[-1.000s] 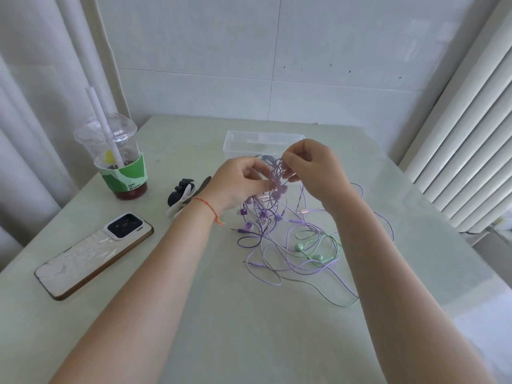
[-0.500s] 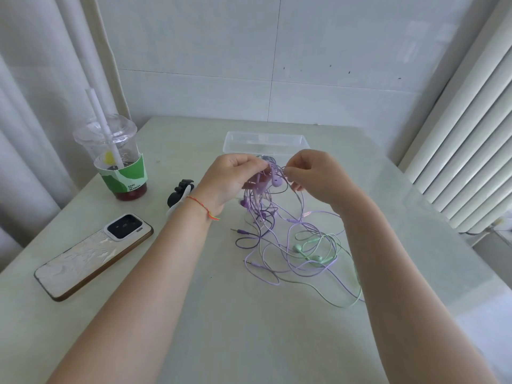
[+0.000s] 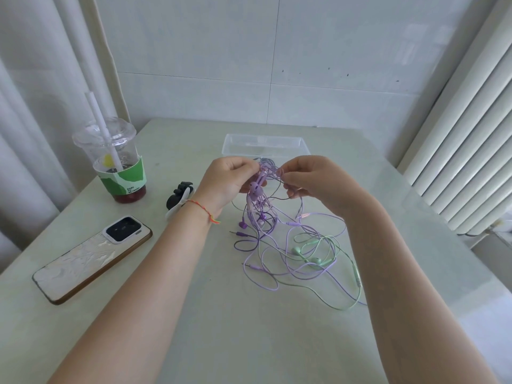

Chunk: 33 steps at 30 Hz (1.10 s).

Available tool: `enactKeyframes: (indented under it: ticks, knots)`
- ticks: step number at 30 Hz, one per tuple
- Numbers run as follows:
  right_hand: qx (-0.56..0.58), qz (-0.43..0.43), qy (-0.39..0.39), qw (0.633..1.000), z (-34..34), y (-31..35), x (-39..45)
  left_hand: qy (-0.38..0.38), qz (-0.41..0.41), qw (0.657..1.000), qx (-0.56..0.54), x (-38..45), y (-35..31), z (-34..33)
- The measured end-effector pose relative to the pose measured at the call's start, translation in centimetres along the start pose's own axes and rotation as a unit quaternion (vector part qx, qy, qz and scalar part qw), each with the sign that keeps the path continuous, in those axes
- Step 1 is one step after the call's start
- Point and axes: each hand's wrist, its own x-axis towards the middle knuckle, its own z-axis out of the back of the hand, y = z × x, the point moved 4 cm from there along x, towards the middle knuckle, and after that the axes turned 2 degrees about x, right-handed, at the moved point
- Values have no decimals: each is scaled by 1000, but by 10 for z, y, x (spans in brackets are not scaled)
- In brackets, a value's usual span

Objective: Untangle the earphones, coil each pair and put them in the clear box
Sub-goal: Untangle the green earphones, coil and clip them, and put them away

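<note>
Earphones point(image 3: 279, 239) tangled, upper knot raised above bench point(image 3: 194, 314), left hand point(image 3: 230, 181) pinching purple buds, right hand point(image 3: 313, 178) pinching cord, forearms converging, clear box point(image 3: 266, 144) just behind

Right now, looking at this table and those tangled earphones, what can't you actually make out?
- Head view: how many pairs make up the tangle of earphones; the purple and green cords cross too densely to count.
- Which cord each of the hands pinches: the left hand and right hand cover it with their own fingers.
- Near wall of the clear box: behind the hands.
- The black clip-like object: partly behind the left wrist.
</note>
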Motion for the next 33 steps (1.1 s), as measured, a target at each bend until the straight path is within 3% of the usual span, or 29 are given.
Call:
enactKeyframes:
  ticks: [7,13,20,28,33]
  knots:
    - [-115,15,-56,992,8,-4,4,-2,-6,999,50,5,4,1]
    - [-88,18,-80,993,8,-1,5,6,11,994,108,8,11,-1]
    - [-132,12,-89,987,6,2,0,-5,-73,960,270,4,7,-1]
    - [-125,29,-57,990,7,6,-4,60,-28,989,131,0,4,-5]
    - [-109,37,-47,992,10,9,-7,117,-8,990,74,-1,4,-8]
